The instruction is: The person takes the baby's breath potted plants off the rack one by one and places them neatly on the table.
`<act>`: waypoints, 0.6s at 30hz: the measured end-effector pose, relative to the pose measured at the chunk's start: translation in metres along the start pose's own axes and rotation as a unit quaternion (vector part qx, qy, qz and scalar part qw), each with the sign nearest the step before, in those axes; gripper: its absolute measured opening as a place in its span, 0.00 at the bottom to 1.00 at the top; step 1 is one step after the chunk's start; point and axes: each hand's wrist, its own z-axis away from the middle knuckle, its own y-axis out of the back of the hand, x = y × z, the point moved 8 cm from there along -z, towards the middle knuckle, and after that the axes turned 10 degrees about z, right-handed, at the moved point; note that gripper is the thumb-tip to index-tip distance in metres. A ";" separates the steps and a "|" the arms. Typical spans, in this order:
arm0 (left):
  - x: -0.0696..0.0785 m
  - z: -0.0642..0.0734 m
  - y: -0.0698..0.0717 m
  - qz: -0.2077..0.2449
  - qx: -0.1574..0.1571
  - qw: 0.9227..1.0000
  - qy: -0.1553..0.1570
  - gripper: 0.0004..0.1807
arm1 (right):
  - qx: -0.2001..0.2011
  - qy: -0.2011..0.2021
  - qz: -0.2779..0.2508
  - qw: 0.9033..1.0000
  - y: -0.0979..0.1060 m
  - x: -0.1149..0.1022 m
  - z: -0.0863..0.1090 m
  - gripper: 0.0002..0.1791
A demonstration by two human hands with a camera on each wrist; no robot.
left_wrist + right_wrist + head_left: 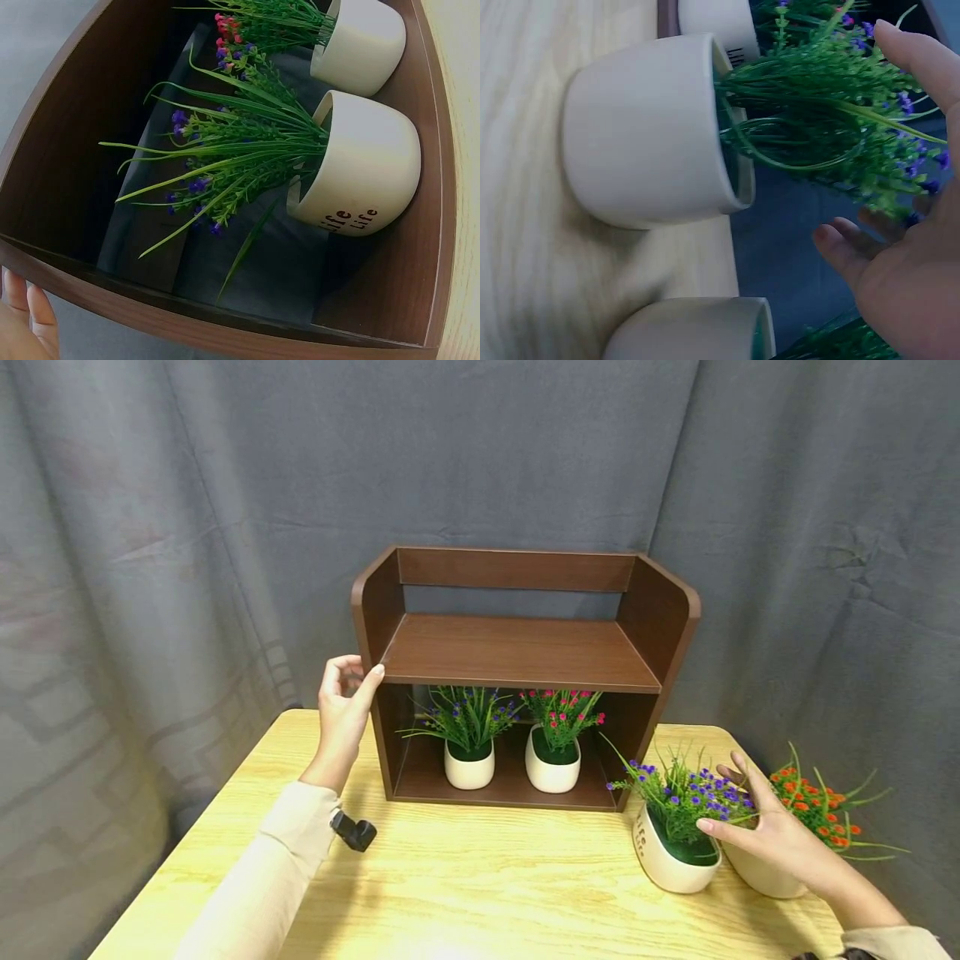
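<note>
A dark brown two-tier wooden shelf [517, 652] stands on the table. My left hand [341, 710] grips its left side panel, thumb at the front edge and fingers outside; in the left wrist view only some fingers [39, 311] show. At the right, my right hand [783, 843] spreads thumb and fingers around the foliage of a potted purple-flowered plant [678, 864]. In the right wrist view, that hand is apart from the white pot [645, 131]; whether it touches the leaves I cannot tell. An orange-flowered potted plant [813, 806] stands behind the right hand, partly hidden.
On the lower tier sit a blue-purple-flowered potted plant [470, 771] and a pink-flowered one [552, 772]. Beneath everything is a light wooden table [465, 877]. A grey curtain [525, 460] hangs behind it.
</note>
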 end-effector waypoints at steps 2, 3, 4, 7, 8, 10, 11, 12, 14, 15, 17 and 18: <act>0.000 0.000 0.000 0.000 -0.001 1.000 0.001 0.14 | 0.009 0.020 -0.022 1.000 0.003 -0.004 -0.003 0.62; -0.001 0.000 0.000 0.000 0.000 1.000 0.001 0.14 | 0.008 0.021 -0.029 0.999 0.004 -0.005 -0.004 0.62; -0.001 0.000 0.000 0.000 0.000 1.000 0.001 0.14 | 0.006 0.021 -0.031 0.999 0.005 -0.006 -0.006 0.62; -0.001 0.000 0.000 0.000 -0.001 1.000 0.003 0.13 | 0.001 0.024 -0.021 1.000 0.008 -0.010 -0.010 0.61; -0.001 0.000 0.000 0.000 -0.001 1.000 0.004 0.13 | 0.000 0.026 -0.020 0.999 0.010 -0.011 -0.012 0.60; -0.001 -0.001 -0.001 0.001 -0.001 1.000 0.005 0.12 | 0.000 0.030 -0.018 0.999 0.013 -0.015 -0.015 0.59; -0.001 -0.001 -0.001 0.001 -0.001 1.000 0.006 0.12 | -0.002 0.030 -0.021 0.999 0.014 -0.016 -0.017 0.58; -0.001 -0.001 -0.001 0.001 -0.001 1.000 0.007 0.12 | -0.002 0.031 -0.025 0.999 0.015 -0.018 -0.018 0.56; -0.002 0.000 0.000 0.001 0.001 1.000 0.009 0.12 | 0.007 0.037 -0.034 0.999 0.018 -0.022 -0.021 0.53; -0.002 0.000 0.000 0.000 0.001 1.000 0.009 0.12 | 0.012 0.040 -0.039 0.998 0.019 -0.025 -0.023 0.51; -0.002 0.000 0.000 -0.001 0.002 1.000 0.009 0.12 | 0.029 0.049 -0.043 0.997 0.021 -0.029 -0.026 0.47; -0.002 0.000 0.000 -0.002 0.002 1.000 0.010 0.12 | 0.041 0.056 -0.044 0.997 0.023 -0.031 -0.027 0.45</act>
